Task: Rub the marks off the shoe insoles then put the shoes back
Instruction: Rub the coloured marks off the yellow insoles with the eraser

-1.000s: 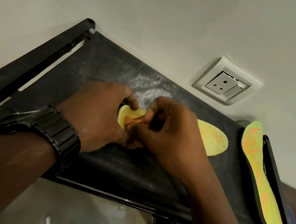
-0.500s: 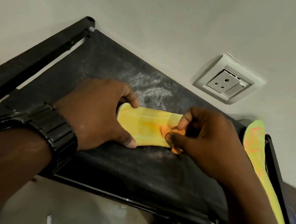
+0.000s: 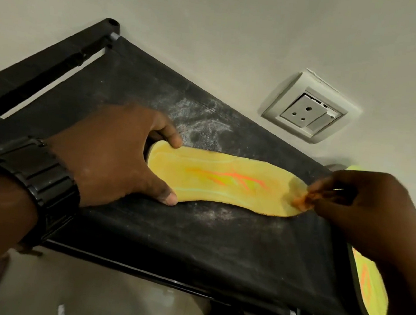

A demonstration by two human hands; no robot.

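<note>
From the head camera, looking down: a yellow insole (image 3: 224, 184) lying flat on a black fabric shelf (image 3: 143, 232), its length running from the left fingers across to the right fingers. Heel end gripped by the left hand (image 3: 105, 155), thumb curled against the near edge, forefinger hooked over the far edge, the rounded heel wedged into the web between them. Other left fingers tucked out of sight behind the forefinger, their pose impossible to tell. A black watch (image 3: 35, 176) on the left wrist. Orange and bright green streaks across the insole's middle, about halfway between the left thumb and the right fingertips. Toe end under the right hand (image 3: 366, 213), fingertips bunched together and pinching a small orange-stained scrap (image 3: 304, 198), pressed onto the toe's surface; blurred there, material of the scrap not clear. White dusty smears on the shelf just beyond the left forefinger, and again on the near side of the insole, between the left thumb and the right hand. A second insole (image 3: 367, 282), yellow-green with orange marks, at the shelf's right edge, past and below the right hand, mostly hidden by that wrist. On the pale wall (image 3: 214, 31) beyond the right fingers, a white socket (image 3: 310, 111), well apart from both hands.
</note>
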